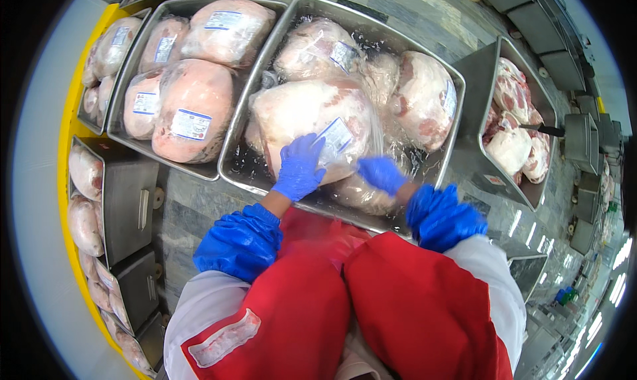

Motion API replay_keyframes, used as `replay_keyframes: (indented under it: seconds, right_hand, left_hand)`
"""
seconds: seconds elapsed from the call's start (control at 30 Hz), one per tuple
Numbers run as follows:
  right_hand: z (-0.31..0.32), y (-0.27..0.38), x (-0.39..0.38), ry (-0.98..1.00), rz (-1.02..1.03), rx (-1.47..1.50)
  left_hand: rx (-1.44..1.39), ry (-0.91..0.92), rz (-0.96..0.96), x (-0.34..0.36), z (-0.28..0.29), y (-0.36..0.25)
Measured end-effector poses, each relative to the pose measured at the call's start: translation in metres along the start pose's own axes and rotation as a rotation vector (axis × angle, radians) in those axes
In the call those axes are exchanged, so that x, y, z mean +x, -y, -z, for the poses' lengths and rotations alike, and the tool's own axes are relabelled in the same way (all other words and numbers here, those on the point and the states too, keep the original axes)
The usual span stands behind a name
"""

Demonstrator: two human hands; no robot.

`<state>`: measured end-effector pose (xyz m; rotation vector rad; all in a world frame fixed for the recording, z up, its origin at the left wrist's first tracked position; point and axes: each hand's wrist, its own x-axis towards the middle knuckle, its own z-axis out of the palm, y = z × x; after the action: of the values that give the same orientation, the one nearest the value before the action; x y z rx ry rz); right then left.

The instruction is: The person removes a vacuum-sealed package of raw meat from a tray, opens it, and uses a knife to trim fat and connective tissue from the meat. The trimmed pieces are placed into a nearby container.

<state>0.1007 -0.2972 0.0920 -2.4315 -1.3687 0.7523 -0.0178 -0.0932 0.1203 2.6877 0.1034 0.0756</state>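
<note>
The left hand [298, 168] rests, fingers spread, on a large bagged meat piece [305, 111] left of centre in the metal bin [378, 35]; the blurred right hand's [383, 174] grip is unclear. The piece looks heavy, slick, yielding, best cradled underneath. Beyond lies a smaller bagged piece [312, 52].

Work clothing, blue, white and red: you are wearing protective layers.
You are wearing a thin blue left glove [298, 168] and matching right glove [382, 174]; glossy, deeper-blue gathered sleeve covers [239, 242]; loose white sleeves [192, 304]; a red apron [279, 320], which is bearing one elongated whitish patch [225, 338], blotched reddish.
</note>
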Motion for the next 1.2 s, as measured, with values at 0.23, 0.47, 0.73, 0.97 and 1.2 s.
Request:
replay_keyframes:
  seconds: [0.23, 0.47, 0.73, 0.97, 1.2]
  right_hand:
    - [0.028, 0.06, -0.038, 0.031, -0.168, 0.337]
    - [0.034, 0.022, 0.05, -0.385, 0.172, -0.281]
    - [-0.071, 0.001, -0.017, -0.022, -0.005, 0.079]
    - [-0.015, 0.044, -0.042, -0.357, 0.046, 0.451]
    - [0.031, 0.085, -0.032, -0.081, 0.021, 0.607]
  left_hand:
    - [0.271, 0.003, 0.151, 0.0, -0.031, -0.009]
    - [0.217, 0.097, 0.002, 0.019, -0.051, -0.015]
    - [-0.252, 0.139, -0.124, -0.044, -0.087, -0.019]
    - [-0.055, 0.005, -0.119, -0.028, -0.066, -0.053]
    - [-0.45, 0.15, 0.108, -0.046, -0.063, -0.017]
